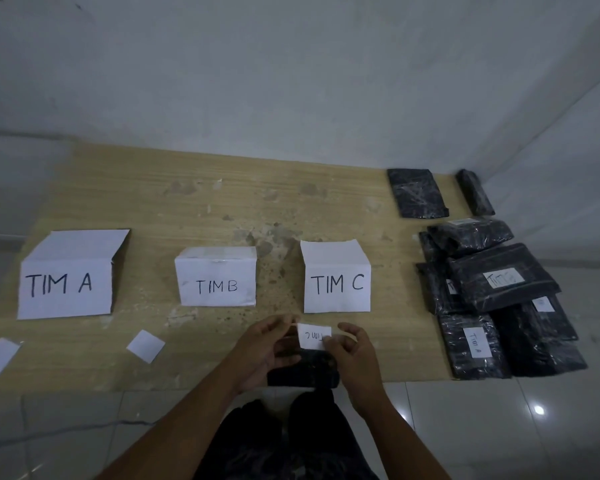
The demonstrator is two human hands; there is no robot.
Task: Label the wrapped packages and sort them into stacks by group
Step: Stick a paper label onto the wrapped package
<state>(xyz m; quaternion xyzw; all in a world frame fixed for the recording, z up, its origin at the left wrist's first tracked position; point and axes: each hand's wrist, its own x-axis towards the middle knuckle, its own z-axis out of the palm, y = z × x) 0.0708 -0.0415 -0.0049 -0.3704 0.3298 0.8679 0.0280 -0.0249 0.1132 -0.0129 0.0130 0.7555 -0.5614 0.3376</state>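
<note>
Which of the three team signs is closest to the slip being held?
The TIM C sign, just beyond the slip; the TIM B sign and TIM A sign sit farther left.

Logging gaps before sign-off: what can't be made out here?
Head view:
- Small black wrapped package: mostly covered by the left hand and right hand.
- Small white paper label in the fingers: contact with package hidden.
- White label on the pile's top black package: last letter blurred.
- Neighbouring white label: cut off by that package.

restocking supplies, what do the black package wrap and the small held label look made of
The package wrap: apparently thin black plastic film, glossy, with creases catching light. The label: likely plain white paper, matte, with handwritten ink.
</note>
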